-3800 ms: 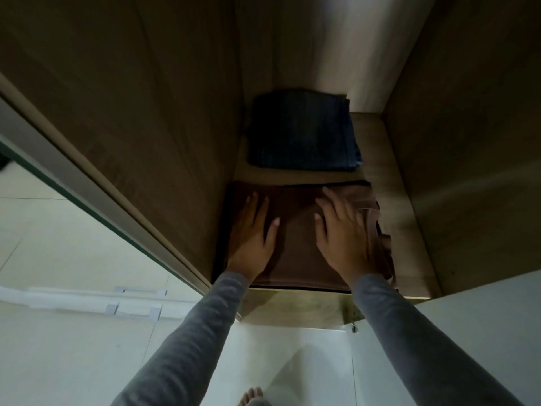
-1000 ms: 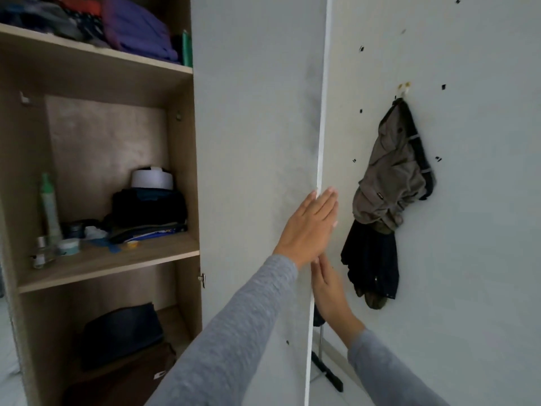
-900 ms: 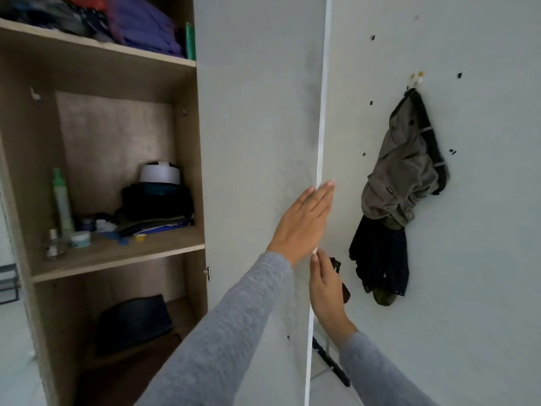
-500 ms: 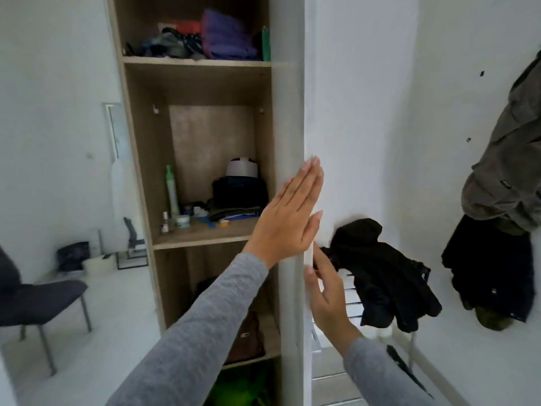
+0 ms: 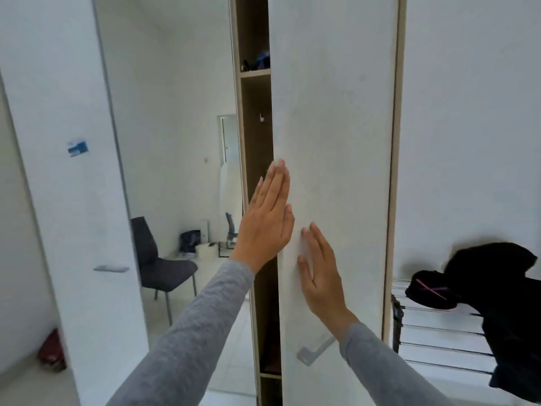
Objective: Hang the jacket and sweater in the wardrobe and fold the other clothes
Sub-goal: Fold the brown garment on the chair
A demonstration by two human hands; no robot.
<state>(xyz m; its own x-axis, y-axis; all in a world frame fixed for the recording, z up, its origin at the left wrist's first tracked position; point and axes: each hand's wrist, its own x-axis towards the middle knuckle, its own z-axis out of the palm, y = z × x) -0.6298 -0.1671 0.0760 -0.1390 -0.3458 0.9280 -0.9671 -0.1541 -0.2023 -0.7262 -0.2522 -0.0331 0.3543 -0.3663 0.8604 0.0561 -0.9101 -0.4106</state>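
Observation:
A tall white wardrobe door (image 5: 336, 127) fills the middle of the head view, standing almost closed against the wooden wardrobe frame (image 5: 253, 127). Only a narrow dark gap shows the shelves inside. My left hand (image 5: 268, 221) lies flat with its fingers together on the door's left edge. My right hand (image 5: 319, 271) presses flat on the door face a little lower, above the metal door handle (image 5: 314, 350). Neither hand holds anything. A black garment (image 5: 503, 291) hangs over a drying rack (image 5: 433, 332) at the right.
A dark chair (image 5: 159, 268) stands in the room to the left, beyond another white door (image 5: 73, 186) with a handle. Small items lie on the floor at the back. A white wall is on the right.
The wardrobe door has swung from wide open to nearly closed, hiding the shelves. Both hands stayed flat on it, and my view turned left. The clothes on the wall hook left the frame.

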